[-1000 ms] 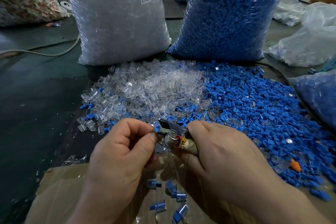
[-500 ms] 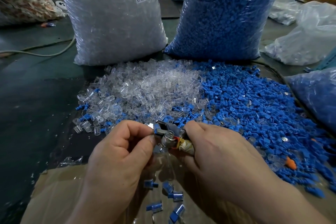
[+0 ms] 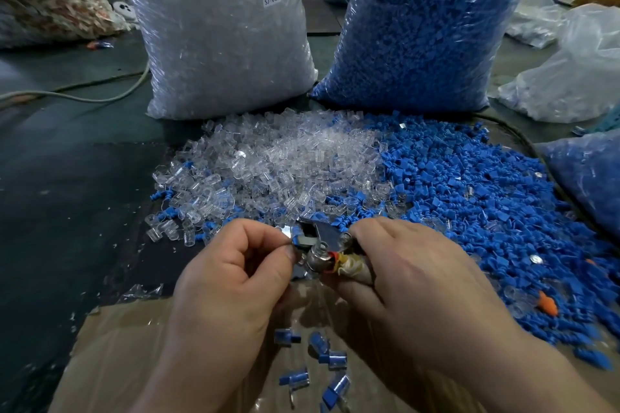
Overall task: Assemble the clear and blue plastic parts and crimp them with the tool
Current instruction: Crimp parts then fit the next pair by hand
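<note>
We work over a brown cardboard sheet [image 3: 117, 345], where at least five joined clear-and-blue pieces [image 3: 333, 360] lie just below our fingers. Our left hand [image 3: 231, 282] pinches one clear-and-blue part [image 3: 292, 235] between thumb and forefinger, held against the metal crimping tool [image 3: 322, 245], which our right hand [image 3: 412, 278] grips by its wrapped handle. Beyond the fingertips spread loose clear parts [image 3: 285, 157] and, to their right, loose blue parts [image 3: 469, 184]. Farther back stand two full bags: the clear-filled bag [image 3: 218, 54], labelled "SJ-017", and the blue-filled bag [image 3: 429, 27].
</note>
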